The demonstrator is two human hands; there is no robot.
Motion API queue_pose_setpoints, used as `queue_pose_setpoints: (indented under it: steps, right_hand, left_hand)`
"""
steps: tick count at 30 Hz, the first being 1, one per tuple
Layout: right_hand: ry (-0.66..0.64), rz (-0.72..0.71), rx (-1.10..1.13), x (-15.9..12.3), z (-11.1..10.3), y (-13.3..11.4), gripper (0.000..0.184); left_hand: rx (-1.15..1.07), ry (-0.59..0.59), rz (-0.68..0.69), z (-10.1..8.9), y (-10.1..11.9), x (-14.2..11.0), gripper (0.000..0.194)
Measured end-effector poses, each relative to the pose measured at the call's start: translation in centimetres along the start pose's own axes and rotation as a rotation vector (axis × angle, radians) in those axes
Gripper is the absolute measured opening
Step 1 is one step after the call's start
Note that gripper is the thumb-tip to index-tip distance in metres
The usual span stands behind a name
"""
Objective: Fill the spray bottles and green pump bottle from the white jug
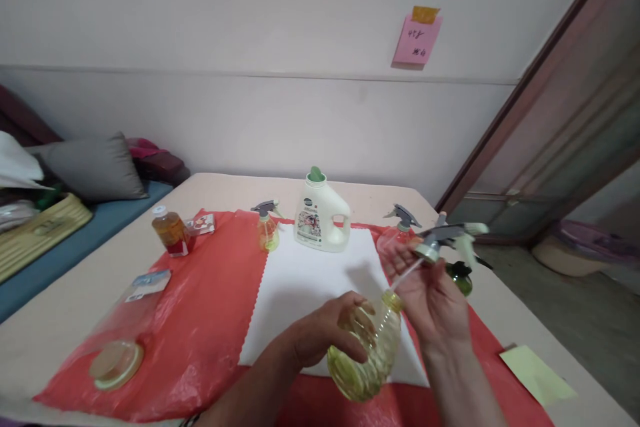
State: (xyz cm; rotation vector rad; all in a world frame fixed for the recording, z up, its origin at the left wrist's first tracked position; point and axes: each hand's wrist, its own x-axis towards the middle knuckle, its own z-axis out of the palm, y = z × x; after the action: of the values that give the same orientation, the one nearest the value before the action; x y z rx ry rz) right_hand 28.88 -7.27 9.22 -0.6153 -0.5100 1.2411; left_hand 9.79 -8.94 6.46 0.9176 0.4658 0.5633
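My left hand [330, 328] is wrapped around a clear yellow-green ribbed bottle [385, 350], which leans to the right. Above its open neck, my right hand [437, 303] has hold of a grey and white trigger sprayer head [445, 235]. A thin dip tube [409, 273] runs from the sprayer down to the bottle's mouth; how far in it reaches I cannot tell. The sprayer's collar is apart from the neck. Both hands are over a white cloth [310, 283]. Beyond them stands a white jug [323, 217] with a green spout.
A yellow spray bottle [269, 233] and a red one [403, 233] flank the jug; a dark green bottle [461, 279] is at right. Red sheeting [215, 307] covers the table. At left are an amber bottle [171, 233], packets and a round lidded container [117, 365].
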Motion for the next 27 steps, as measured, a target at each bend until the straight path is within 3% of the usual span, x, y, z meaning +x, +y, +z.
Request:
queue_pose_setpoints:
  steps: [3,7,10,12,13,16,18,20,23,27]
  right_hand:
    - [0.181,-0.090,0.129,1.7,-2.4,-1.7,0.027]
    - [0.313,-0.145,0.100,3.7,-5.8,-2.7,0.021]
    - [0.190,-0.165,-0.446,4.0,-6.4,-1.2,0.025]
    - [0.009,-0.083,-0.954,3.5,-5.7,1.1,0.032]
    - [-0.070,-0.019,-1.091,3.2,-5.2,2.6,0.030]
    - [-0.165,0.073,-1.216,1.9,-3.6,7.2,0.012]
    - [-0.184,0.103,-1.252,1.1,-2.6,9.4,0.013]
    - [-0.194,0.098,-1.244,0.3,-1.5,10.2,0.011]
    - [-0.212,0.104,-1.093,-1.1,0.4,9.5,0.036]
    - [-0.306,0.507,-0.233,-2.9,2.7,8.3,0.058]
  left_hand:
    - [0.024,-0.028,-0.022,-1.0,0.6,-0.5,0.065]
    - [0.030,0.027,0.167,-3.8,2.8,-1.9,0.066]
    - [-0.043,0.189,0.347,-5.8,4.2,-2.7,0.063]
    - [-0.056,0.341,0.455,-6.5,4.7,-2.9,0.063]
    - [-0.055,0.402,0.493,-6.6,4.9,-2.9,0.063]
    - [-0.046,0.487,0.560,-6.5,4.9,-2.7,0.062]
    - [-0.032,0.511,0.567,-6.3,4.7,-2.5,0.063]
    - [-0.022,0.525,0.560,-6.1,4.5,-2.3,0.066]
    - [-0.023,0.550,0.563,-5.5,4.3,-1.8,0.071]
    - [-0.002,0.528,0.520,-4.0,4.4,-1.2,0.073]
